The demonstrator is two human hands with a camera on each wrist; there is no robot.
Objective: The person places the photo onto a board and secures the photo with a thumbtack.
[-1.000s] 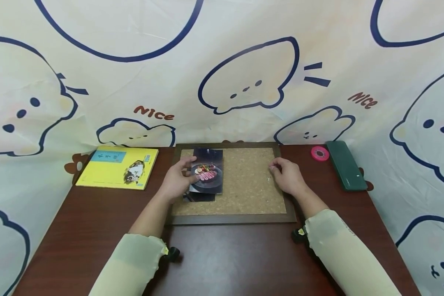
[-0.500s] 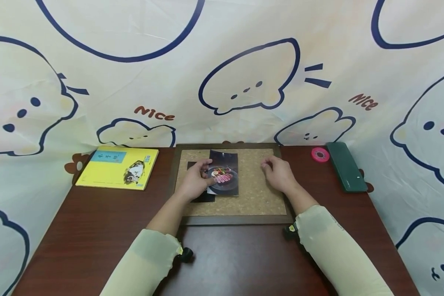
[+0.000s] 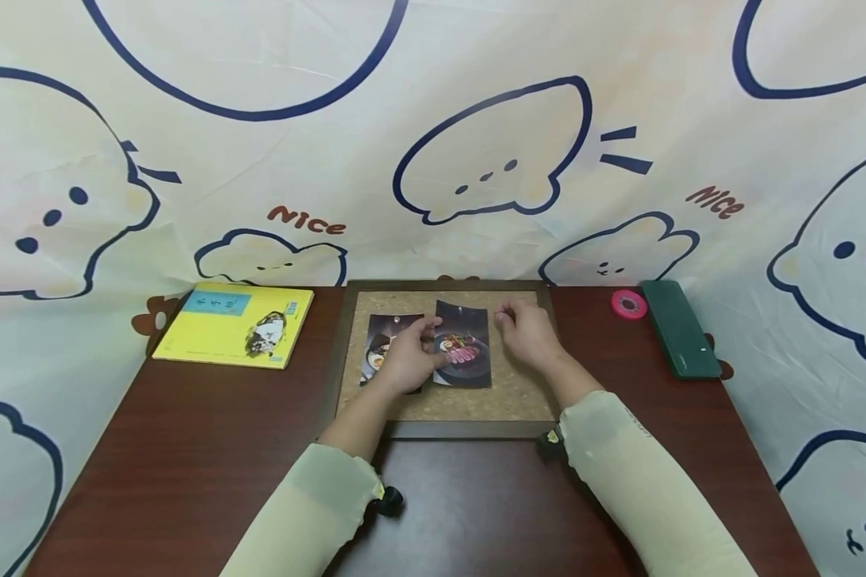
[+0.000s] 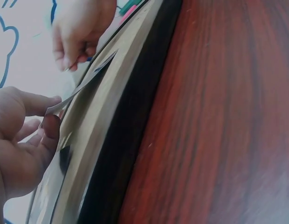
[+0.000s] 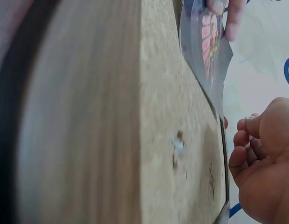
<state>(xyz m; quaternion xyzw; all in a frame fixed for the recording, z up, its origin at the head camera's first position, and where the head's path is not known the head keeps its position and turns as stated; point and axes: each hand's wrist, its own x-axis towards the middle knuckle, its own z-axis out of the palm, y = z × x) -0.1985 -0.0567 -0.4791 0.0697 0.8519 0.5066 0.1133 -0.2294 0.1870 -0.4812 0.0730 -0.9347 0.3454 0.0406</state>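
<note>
My left hand [image 3: 407, 361] pinches the left edge of a photo [image 3: 472, 365] of sliced meat on a dark plate, thumb on the front. In the left wrist view the held photo [image 4: 77, 93] is slightly bent and tilted off the cork board [image 3: 462, 407]. A second food photo [image 3: 372, 340] lies on the board to the left, partly hidden by my left hand, with a shiny spot at its top. Beside the held photo's upper right corner, my right hand [image 3: 527, 332] pinches a tiny silvery thumbtack [image 5: 247, 117] between thumb and index finger, its shape barely visible.
A brown frame [image 3: 469, 430] surrounds the board on the dark red table [image 3: 188, 473]. To the left lies a yellow book [image 3: 220, 332]. A pink ring-shaped container [image 3: 629, 304] and a green case [image 3: 681, 330] lie at the right. Patterned cloth [image 3: 296, 160] hangs behind.
My left hand has carried the meat photo rightward, uncovering more of the second photo. My right hand has moved left and slightly up, closer to the held photo.
</note>
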